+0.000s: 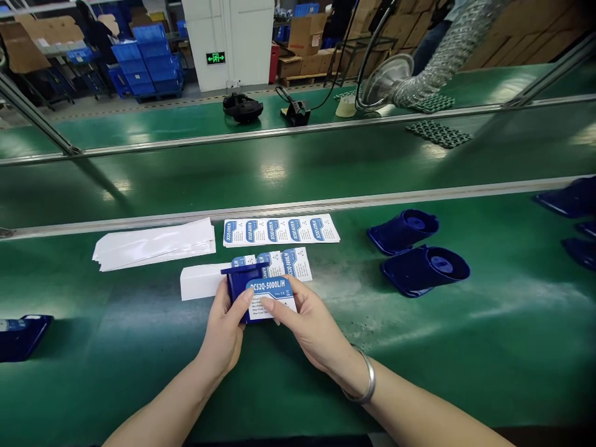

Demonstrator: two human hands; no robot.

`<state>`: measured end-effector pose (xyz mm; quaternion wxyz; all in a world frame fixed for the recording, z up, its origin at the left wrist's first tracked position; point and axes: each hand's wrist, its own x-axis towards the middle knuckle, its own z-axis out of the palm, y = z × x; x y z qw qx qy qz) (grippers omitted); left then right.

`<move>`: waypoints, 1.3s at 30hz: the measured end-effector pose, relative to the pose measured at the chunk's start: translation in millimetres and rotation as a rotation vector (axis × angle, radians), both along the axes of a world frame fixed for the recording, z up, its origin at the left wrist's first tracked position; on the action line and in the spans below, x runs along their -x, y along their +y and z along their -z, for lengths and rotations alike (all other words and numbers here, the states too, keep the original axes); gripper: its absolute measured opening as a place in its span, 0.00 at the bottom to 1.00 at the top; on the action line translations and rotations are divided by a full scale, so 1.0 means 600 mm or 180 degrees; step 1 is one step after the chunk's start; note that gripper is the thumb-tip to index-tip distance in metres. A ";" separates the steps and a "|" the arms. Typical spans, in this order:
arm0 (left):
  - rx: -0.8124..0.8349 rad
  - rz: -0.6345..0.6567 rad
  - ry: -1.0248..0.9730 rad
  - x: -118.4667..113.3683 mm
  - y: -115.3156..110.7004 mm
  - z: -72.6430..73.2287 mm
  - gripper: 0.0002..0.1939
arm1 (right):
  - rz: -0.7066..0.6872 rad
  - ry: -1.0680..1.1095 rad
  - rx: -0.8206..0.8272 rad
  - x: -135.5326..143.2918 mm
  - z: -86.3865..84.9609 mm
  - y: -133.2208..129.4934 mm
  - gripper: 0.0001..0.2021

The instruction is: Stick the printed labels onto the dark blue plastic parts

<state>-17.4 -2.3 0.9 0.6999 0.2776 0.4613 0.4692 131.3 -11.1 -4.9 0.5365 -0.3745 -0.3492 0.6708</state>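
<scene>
The blue housing [236, 284] is located centrally, above the near part of the green surface [116, 372], held between both hands. A printed label [275, 304], marked DC52Q-5000L/H, lies against its front; the extent of adhesion cannot be determined. The left hand [226, 329] grips the housing at its left side, thumb on the label's left portion. The right hand [316, 323] is closed on the label at its right side, thumb across the printed face; its fingers are partly hidden. A metal bracelet [369, 380] encircles the right wrist. Directly behind the housing lies a partly white label strip [200, 283], with three printed labels visible at its right portion. Beyond it is a stack of printed strips [282, 230], showing five labels; white strips [153, 246] lie left of this stack. Two blue components [404, 273] [395, 234] rest side by side to the right. Another blue component [23, 341] is at the left edge. A metal rail [326, 203] runs behind the strips.
</scene>
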 end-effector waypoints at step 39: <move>0.0020 -0.0094 -0.0173 0.034 -0.009 0.027 0.33 | 0.0673 -0.2042 -0.2106 -0.005 -0.005 0.017 0.18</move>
